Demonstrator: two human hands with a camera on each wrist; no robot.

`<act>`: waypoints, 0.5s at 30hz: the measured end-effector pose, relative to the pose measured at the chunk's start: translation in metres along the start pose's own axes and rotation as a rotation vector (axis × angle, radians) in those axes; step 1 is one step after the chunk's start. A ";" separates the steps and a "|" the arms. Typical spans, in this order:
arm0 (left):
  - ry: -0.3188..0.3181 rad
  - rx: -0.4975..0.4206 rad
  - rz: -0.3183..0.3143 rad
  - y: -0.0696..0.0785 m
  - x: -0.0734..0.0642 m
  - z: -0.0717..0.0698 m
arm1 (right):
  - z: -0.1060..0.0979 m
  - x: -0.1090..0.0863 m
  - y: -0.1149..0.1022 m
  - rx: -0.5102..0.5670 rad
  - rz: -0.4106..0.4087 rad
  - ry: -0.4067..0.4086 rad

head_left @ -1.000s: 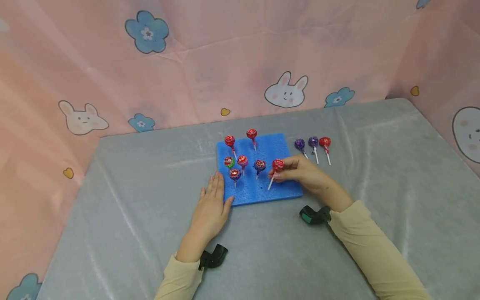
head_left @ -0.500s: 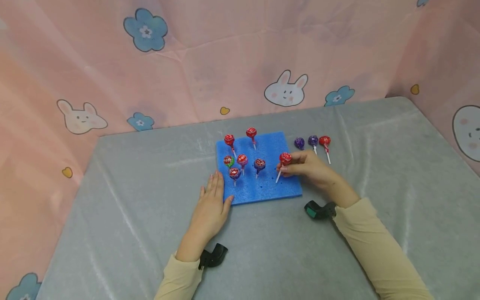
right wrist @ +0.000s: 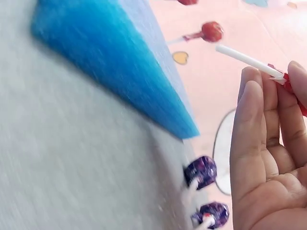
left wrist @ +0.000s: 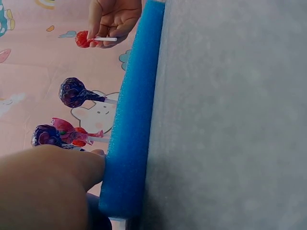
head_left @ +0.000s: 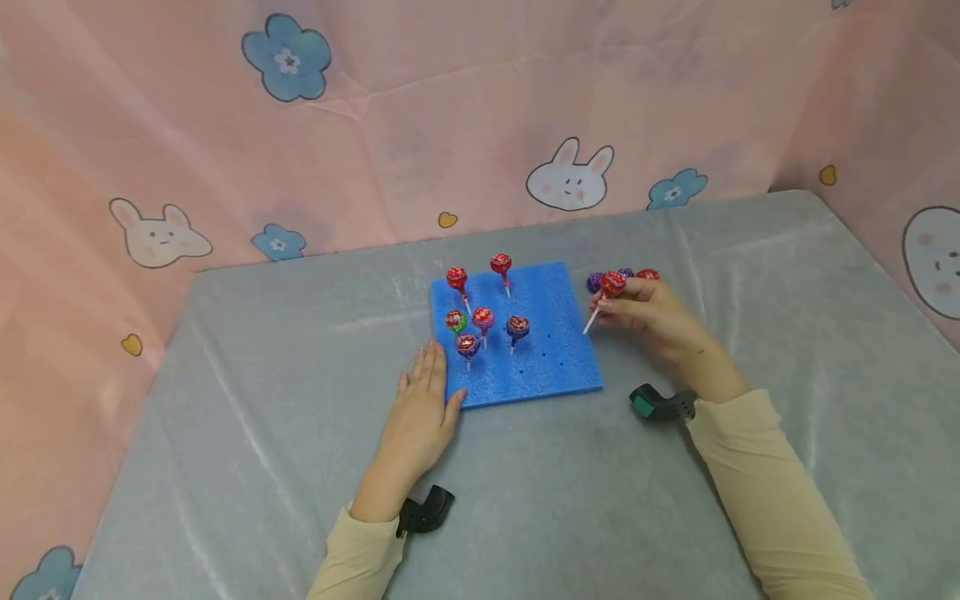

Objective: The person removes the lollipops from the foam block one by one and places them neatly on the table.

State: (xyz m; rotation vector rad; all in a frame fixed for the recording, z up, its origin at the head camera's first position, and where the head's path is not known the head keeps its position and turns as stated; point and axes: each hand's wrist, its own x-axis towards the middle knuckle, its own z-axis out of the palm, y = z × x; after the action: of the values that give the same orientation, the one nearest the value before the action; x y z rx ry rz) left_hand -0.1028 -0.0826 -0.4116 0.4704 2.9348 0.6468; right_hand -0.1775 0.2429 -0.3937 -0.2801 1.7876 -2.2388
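My right hand pinches a red-wrapped lollipop just below its candy, off the right edge of a blue foam board. Its white stick points away from the fingers, bare at the end. My left hand lies flat with straight fingers along the board's left edge, the thumb at the front corner. Several lollipops stand upright in the foam: two red ones at the back, a green-and-red one, a pink-and-red one and dark blue ones nearer the middle.
Behind my right hand, two purple lollipops and a red one lie on the grey table, partly hidden in the head view. Small holes dot the right half of the board. A pink patterned curtain hangs behind the table.
My right hand has carried the red lollipop right and back, from over the board to beyond its right edge. The left hand has stayed at the board.
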 end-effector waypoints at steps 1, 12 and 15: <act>0.000 0.000 0.000 0.000 0.000 0.000 | -0.002 0.000 -0.001 0.009 -0.004 0.003; 0.008 -0.010 0.008 0.001 0.000 -0.001 | -0.028 -0.007 -0.005 0.203 -0.132 0.126; 0.009 -0.010 0.010 0.001 0.000 0.000 | -0.039 -0.011 -0.007 0.232 -0.145 0.213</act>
State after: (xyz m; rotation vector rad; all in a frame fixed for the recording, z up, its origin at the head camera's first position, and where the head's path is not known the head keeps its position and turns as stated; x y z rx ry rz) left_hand -0.1024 -0.0822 -0.4112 0.4827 2.9383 0.6669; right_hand -0.1798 0.2835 -0.3956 -0.1319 1.6276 -2.6378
